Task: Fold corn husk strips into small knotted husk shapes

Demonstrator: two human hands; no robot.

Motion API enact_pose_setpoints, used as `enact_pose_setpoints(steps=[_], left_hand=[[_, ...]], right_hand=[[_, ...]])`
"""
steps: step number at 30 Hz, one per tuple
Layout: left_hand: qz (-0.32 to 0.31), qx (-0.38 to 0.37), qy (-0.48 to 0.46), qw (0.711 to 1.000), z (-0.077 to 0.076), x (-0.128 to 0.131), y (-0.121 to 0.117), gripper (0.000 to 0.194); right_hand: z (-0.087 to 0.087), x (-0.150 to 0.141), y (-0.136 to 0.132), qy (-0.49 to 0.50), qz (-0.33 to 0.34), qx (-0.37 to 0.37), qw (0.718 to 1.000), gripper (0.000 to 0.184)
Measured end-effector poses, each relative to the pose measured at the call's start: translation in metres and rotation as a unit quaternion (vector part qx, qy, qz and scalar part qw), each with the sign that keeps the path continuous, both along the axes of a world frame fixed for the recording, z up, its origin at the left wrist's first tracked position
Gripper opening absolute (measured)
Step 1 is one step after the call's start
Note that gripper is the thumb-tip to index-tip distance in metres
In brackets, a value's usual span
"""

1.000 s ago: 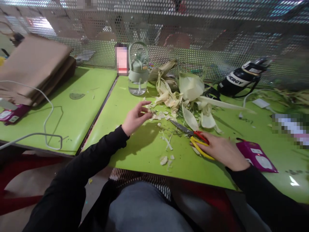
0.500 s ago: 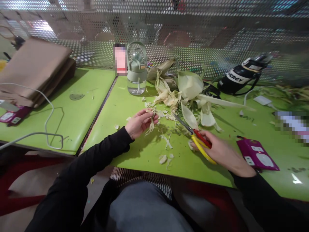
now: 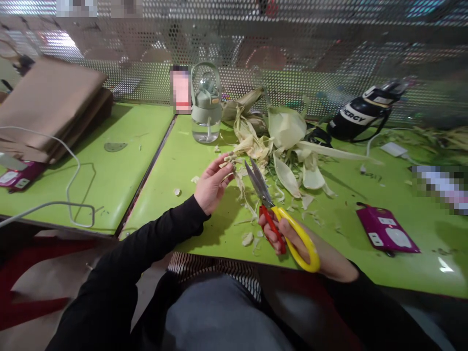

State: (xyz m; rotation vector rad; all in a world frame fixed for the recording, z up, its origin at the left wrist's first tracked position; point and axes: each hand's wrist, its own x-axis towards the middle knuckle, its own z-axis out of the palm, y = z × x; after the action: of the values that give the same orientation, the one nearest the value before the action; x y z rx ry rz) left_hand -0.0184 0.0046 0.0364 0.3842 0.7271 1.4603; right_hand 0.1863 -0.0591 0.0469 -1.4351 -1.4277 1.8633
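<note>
My left hand [image 3: 215, 183] pinches a small bundle of pale corn husk [image 3: 237, 176] between thumb and fingers, with loose strips hanging below it. In my right hand [image 3: 274, 231] is a pair of scissors [image 3: 260, 183] with one red and one yellow handle. Their blades stand slightly apart and point up toward the bundle, just right of it, not touching as far as I can see. Behind both hands lies a heap of corn husks [image 3: 287, 127]. Small husk scraps [image 3: 247, 239] are scattered on the green table [image 3: 153, 195] under my hands.
A clear water bottle [image 3: 206, 117] and a phone [image 3: 180, 90] stand by the perforated metal screen. At the right are a black bottle [image 3: 360, 114], a purple power strip [image 3: 389, 229] and another phone [image 3: 440, 187]. Brown paper bags [image 3: 54, 105] and a white cable [image 3: 78, 165] occupy the left.
My right hand has moved left and turned, so the scissors now point more upward, nearer the husk bundle, with their blades parted. My left hand has risen slightly and tilted up.
</note>
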Motion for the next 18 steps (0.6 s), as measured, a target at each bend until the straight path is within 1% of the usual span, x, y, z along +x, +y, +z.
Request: enact_pose_setpoints(steps=[3, 6, 12, 15, 18], left_hand=[[0.0, 0.0, -0.014, 1.0, 0.0019, 0.0009, -0.0018, 0.021], [-0.004, 0.002, -0.011, 1.0, 0.0026, 0.0011, -0.0033, 0.02], [-0.013, -0.001, 0.005, 1.0, -0.0032, 0.0032, -0.0038, 0.02], [-0.015, 0.0, 0.015, 1.0, -0.0057, 0.0044, -0.004, 0.02], [-0.023, -0.005, 0.021, 0.999, -0.0069, 0.0052, -0.0047, 0.02]], right_hand=[[-0.0014, -0.0014, 0.0021, -0.014, 0.002, 0.006, 1.0, 0.075], [-0.0009, -0.0022, 0.0017, -0.018, 0.006, 0.001, 1.0, 0.08], [0.0024, -0.0045, 0.0005, -0.015, 0.012, 0.02, 1.0, 0.074], [0.0004, -0.0041, 0.0005, -0.01, 0.018, 0.043, 0.999, 0.072], [-0.0027, -0.0038, 0.0011, -0.018, 0.017, 0.062, 0.998, 0.075]])
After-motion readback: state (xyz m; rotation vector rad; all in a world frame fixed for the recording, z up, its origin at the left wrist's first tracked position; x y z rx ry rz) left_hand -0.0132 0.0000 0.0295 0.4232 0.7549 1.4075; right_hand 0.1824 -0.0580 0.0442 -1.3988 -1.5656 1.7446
